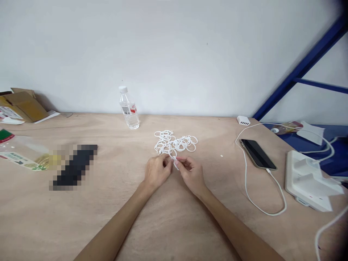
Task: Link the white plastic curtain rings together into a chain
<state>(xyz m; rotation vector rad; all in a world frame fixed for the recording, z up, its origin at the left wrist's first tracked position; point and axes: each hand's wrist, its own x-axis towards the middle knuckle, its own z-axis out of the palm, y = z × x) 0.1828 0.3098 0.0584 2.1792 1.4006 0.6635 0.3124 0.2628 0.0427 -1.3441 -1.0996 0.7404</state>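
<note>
White plastic-looking rings (187, 143) lie in a loose, overlapping cluster on the wooden tabletop (136, 228), in front of the person and just beyond the fingertips. At the cluster's near edge, the left hand (158, 170) and the right hand (192, 175) almost meet, each with thumb and fingers pinched together on a near ring (174, 157); the right thumb presses on it from its side. Whether that ring is linked to the one behind it is too small to tell.

The step in hand looks like two-handed fingertip work on this one ring, probably fitting it to its neighbour or working it loose. Judging by the hold, the next move calls for one hand to steady the piece while the other turns or slides it, with light pressure so the cluster is not dragged along. A clear plastic bottle (129, 113) stands beyond the rings, well apart from both hands.
</note>
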